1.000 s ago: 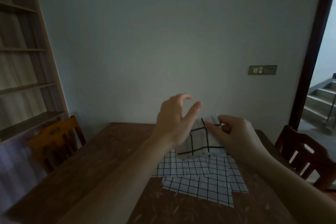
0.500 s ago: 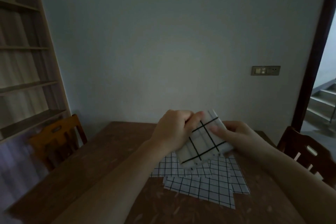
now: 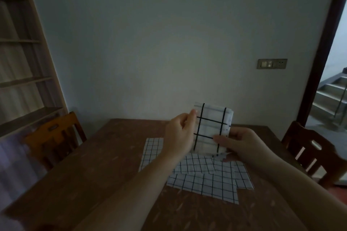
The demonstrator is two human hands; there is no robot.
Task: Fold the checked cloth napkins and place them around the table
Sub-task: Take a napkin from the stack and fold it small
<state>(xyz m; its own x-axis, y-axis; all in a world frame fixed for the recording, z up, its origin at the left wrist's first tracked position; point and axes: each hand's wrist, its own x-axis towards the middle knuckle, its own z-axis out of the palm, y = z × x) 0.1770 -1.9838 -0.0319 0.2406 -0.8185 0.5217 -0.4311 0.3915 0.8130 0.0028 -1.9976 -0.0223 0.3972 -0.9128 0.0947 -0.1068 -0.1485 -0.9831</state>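
A folded white napkin with wide black checks (image 3: 212, 127) stands upright in the air above the table. My left hand (image 3: 180, 133) holds its left edge with curled fingers. My right hand (image 3: 238, 144) pinches its lower right part, thumb across the front. Beneath the hands, several flat white napkins with a fine black grid (image 3: 204, 180) lie overlapping on the brown wooden table (image 3: 105, 165).
An orange-brown wooden chair (image 3: 54, 137) stands at the table's left side and a dark wooden chair (image 3: 311, 154) at its right. A tall shelf unit (image 3: 22, 73) lines the left wall. A doorway with stairs (image 3: 334, 103) opens at the right.
The folded napkin has risen and turned from tilted to upright. My left hand, first open above it, closed on its left edge. My right hand kept its hold lower down.
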